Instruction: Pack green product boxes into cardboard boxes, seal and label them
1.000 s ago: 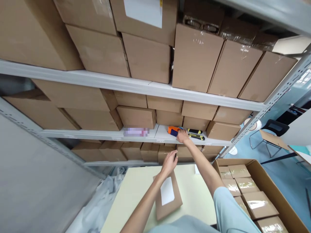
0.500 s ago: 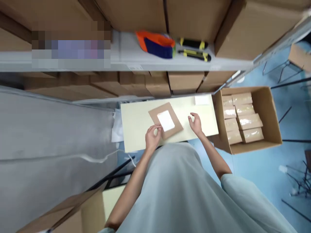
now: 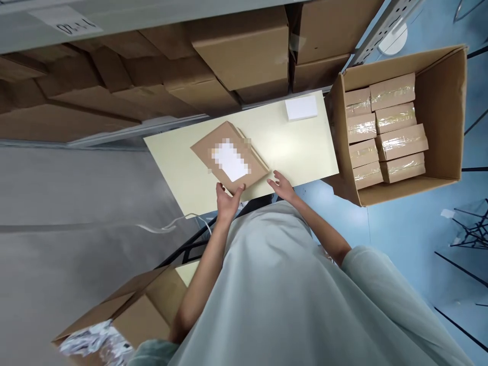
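A flat brown cardboard box (image 3: 206, 147) with a white label (image 3: 231, 162) on top is at an angle over the pale table (image 3: 168, 162). My left hand (image 3: 229, 203) grips its near corner, thumb on one side and fingers on the other. Close to the box's right corner is my right hand (image 3: 282, 187), its fingers apart and holding nothing; whether a fingertip touches the box I cannot tell. A stack of white labels or paper (image 3: 301, 108) lies at the table's far right.
Right of the table stands a large open carton (image 3: 444, 117) holding several taped brown boxes (image 3: 403, 142). Shelves with cardboard boxes (image 3: 244, 51) run along the far side. At lower left is an open carton (image 3: 145, 315) with crumpled wrapping. A white cable (image 3: 160, 229) hangs by the wall.
The view has shifted closer to the table. My left hand has taken hold of the box's near corner, and the box's side now shows. My right hand has come nearer to the box.
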### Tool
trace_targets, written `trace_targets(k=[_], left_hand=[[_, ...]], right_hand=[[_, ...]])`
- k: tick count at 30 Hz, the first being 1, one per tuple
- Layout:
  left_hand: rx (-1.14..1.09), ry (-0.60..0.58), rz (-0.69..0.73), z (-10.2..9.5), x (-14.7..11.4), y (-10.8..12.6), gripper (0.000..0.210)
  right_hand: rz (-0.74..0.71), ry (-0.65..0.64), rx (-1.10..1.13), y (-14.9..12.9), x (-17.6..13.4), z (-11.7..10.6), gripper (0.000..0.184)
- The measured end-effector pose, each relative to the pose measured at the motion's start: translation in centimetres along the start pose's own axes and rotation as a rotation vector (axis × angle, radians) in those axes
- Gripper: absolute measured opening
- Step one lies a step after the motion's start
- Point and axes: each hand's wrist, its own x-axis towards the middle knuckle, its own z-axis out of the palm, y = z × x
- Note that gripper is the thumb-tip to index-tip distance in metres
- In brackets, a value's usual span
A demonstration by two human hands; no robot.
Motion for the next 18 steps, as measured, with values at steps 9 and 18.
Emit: trace_targets(k=[9,18], left_hand=[[-0.172,0.051,-0.123,2.0,-1.0,1.3,0.063],[-0.269,0.079,-0.181,2.4,-0.2,1.4,0.062]], right_hand=[[-0.170,-0.118,-0.112,-2.7,2.1,0.8,0.100],[-0.133,-0.187,-0.127,-3.6,4.7,1.9,0.108]])
